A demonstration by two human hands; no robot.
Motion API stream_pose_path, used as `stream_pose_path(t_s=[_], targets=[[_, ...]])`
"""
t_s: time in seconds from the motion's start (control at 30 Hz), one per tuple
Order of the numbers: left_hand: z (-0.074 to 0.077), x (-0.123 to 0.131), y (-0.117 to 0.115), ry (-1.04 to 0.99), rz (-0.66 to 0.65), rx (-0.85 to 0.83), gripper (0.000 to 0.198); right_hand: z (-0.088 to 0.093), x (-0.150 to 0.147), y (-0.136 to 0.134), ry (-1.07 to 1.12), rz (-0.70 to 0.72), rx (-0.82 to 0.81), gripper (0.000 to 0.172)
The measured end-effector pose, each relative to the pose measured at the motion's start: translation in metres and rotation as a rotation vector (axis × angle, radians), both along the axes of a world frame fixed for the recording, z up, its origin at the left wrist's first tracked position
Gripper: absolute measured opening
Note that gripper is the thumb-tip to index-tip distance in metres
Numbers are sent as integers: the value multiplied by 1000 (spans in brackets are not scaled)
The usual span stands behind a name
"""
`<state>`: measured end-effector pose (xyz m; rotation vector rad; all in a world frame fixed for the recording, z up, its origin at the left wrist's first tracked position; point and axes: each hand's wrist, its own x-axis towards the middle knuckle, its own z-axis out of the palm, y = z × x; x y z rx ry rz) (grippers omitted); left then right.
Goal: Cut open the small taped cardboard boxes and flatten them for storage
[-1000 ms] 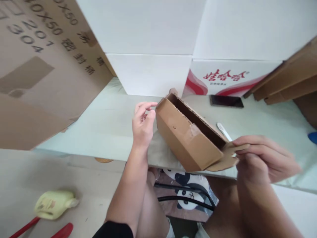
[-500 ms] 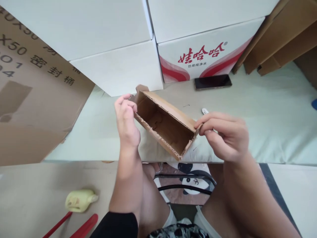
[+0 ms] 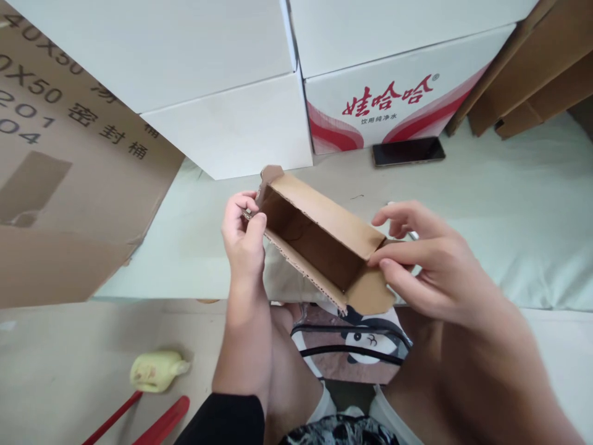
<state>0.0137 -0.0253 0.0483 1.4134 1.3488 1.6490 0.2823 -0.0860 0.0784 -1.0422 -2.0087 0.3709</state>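
Observation:
A small brown cardboard box (image 3: 331, 216) is tilted over the front edge of the bed-like surface, its open side toward me and its inside bare. My left hand (image 3: 243, 232) is closed around the left end, thumb on the near rim. At the right end, my right hand (image 3: 435, 266) pinches the corner with thumb and a finger, while its forefinger stands apart above. An end flap (image 3: 370, 293) is folded outward below the right fingertips. Another flap (image 3: 272, 174) sticks up at the far left corner. A small white item is mostly hidden behind my right hand.
White cartons (image 3: 259, 130) are stacked behind, one with red lettering (image 3: 389, 96). A phone (image 3: 408, 152) lies before them on the pale green cover (image 3: 500, 216). A large brown carton (image 3: 83, 185) stands left. On the floor are a yellow bottle (image 3: 155, 371) and red handles (image 3: 164, 420).
The right end flap has swung outward and now lies open. My right hand has moved with it, its forefinger lifting off the box. My left thumb has come onto the near rim.

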Motion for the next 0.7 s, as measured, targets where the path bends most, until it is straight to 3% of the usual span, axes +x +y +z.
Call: stream_pose_path(t_s=[0.1,0.2,0.3,0.43,0.7], targets=[[-3,-4,1,-44,-7,22,22,-8,3,2,65,-96,46,36],[-4,-4,0,-40,-23,18,35,-22,3,10,139,-184,-23,51],[-2,-2,-1,-80,-57,-43,46,-35,2,19,237,-236,-98,46],[-2,-1,1,-95,-86,-44,54,-44,2,26,344,-189,-184,27],[-5,0,5,-161,-139,-74,59,-63,-6,35,438,-234,-153,33]])
